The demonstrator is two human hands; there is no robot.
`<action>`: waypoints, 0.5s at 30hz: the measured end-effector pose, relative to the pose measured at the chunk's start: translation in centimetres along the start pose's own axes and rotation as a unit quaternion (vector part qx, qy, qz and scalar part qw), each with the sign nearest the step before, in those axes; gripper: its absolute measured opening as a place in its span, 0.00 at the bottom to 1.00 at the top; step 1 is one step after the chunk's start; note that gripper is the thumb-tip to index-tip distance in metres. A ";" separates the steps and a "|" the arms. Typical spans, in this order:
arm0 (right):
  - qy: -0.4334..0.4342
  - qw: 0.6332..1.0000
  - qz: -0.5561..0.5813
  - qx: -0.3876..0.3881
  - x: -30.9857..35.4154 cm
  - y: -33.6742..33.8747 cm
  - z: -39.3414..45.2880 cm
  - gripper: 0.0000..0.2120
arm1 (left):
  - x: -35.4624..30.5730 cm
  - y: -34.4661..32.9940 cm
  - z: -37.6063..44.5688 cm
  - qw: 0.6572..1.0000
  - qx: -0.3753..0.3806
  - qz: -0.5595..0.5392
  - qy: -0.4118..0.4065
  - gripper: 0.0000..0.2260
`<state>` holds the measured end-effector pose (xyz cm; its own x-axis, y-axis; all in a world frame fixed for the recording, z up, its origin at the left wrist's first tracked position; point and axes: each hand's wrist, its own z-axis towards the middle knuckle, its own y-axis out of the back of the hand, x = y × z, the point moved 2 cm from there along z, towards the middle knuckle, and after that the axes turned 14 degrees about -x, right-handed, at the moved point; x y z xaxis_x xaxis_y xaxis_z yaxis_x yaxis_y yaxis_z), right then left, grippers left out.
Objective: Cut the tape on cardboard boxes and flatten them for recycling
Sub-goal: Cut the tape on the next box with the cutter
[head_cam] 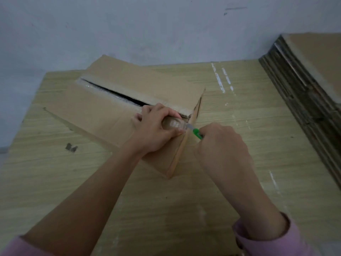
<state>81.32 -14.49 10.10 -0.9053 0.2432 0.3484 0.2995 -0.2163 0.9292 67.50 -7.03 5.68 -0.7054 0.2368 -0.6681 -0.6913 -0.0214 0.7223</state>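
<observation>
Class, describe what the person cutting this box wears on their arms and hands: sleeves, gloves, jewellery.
Both hands are bare: no gloves, rings or watch show on the left hand or the right hand. Each forearm is uncovered, with a pale pink sleeve pushed up, the left sleeve and the right sleeve, the right one ending in a gathered cuff.
</observation>
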 end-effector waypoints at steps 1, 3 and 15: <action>0.007 1.000 -0.005 0.000 0.2 -0.1 -0.1 0.11 | 0.0 0.0 0.0 1.000 -0.001 -0.002 0.000 0.11; 0.016 1.000 -0.003 -0.005 0.5 -0.2 -0.3 0.13 | 0.0 0.0 0.0 1.000 -0.005 -0.001 -0.003 0.11; 0.009 0.998 0.053 -0.028 -0.7 -1.8 0.7 0.11 | 0.1 -0.2 -0.1 1.000 -0.012 0.003 -0.014 0.11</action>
<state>81.61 -13.64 8.22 -0.8754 0.1987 0.4408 0.3764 -0.2922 0.8792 67.57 -7.07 5.47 -0.7048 0.2638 -0.6585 -0.6911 -0.0459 0.7213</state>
